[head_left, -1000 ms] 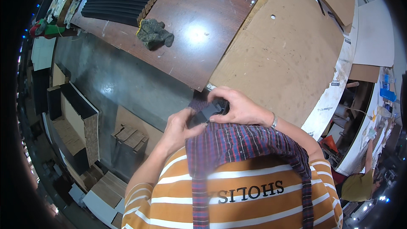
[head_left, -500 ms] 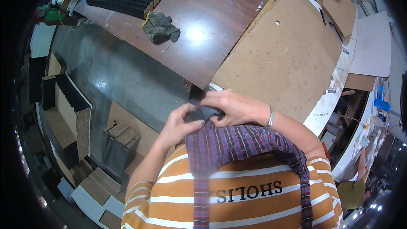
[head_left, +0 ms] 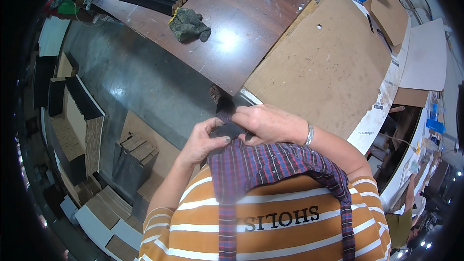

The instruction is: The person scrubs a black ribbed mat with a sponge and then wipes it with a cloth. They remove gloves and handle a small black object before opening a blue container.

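So both hands are half curled, left hand (head_left: 205,141) and right hand (head_left: 263,123) pinching a dark thing (head_left: 231,130) between them, right above the striped apron (head_left: 285,162). Fingers hide most of it, tbh. Grubby glove (head_left: 187,25) lies on the tabletop (head_left: 256,14).

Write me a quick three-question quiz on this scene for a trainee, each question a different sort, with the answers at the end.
1. True or false: the glove lies on the brown table.

2. Multiple choice: where is the bracelet worn?
A) on the left wrist
B) on the right wrist
C) around the left elbow

3. Fill in the colour: the left hand and the right hand hold a ____ object between them.

Key: 1. True. 2. B. 3. Dark grey.
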The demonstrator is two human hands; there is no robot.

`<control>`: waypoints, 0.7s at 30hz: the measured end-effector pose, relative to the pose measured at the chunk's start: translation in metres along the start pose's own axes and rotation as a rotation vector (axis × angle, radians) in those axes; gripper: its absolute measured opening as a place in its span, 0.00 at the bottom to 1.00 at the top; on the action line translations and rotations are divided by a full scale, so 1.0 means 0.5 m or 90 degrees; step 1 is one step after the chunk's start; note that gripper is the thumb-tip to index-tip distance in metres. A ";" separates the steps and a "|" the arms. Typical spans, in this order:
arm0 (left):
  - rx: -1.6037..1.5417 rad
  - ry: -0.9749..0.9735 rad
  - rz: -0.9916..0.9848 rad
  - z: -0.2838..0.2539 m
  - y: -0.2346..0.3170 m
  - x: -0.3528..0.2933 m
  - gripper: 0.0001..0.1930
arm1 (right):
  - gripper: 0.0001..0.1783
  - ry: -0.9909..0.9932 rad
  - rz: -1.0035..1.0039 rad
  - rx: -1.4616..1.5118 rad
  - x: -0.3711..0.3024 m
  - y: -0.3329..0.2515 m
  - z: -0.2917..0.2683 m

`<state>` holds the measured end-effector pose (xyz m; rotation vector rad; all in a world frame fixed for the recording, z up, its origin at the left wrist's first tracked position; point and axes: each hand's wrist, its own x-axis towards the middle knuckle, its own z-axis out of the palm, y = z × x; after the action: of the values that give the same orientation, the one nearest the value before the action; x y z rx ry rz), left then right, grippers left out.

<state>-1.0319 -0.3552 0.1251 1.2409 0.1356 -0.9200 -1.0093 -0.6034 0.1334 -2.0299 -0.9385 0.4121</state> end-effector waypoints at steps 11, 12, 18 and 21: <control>0.098 0.065 0.101 -0.021 -0.040 -0.026 0.12 | 0.14 0.173 -0.014 0.025 -0.018 -0.017 0.042; 0.164 0.080 0.141 -0.023 -0.047 -0.028 0.11 | 0.14 0.237 0.012 0.050 -0.031 -0.018 0.030; -0.256 0.162 0.033 -0.090 -0.122 -0.070 0.17 | 0.19 0.777 0.313 0.507 -0.250 -0.047 -0.150; -0.011 0.302 -0.101 -0.186 -0.188 -0.115 0.16 | 0.19 1.020 0.184 0.590 -0.394 -0.100 -0.255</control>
<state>-1.0961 -0.2486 0.0522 1.4297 0.6231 -0.7415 -1.0896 -0.8028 0.2398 -1.0090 0.5007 -0.5539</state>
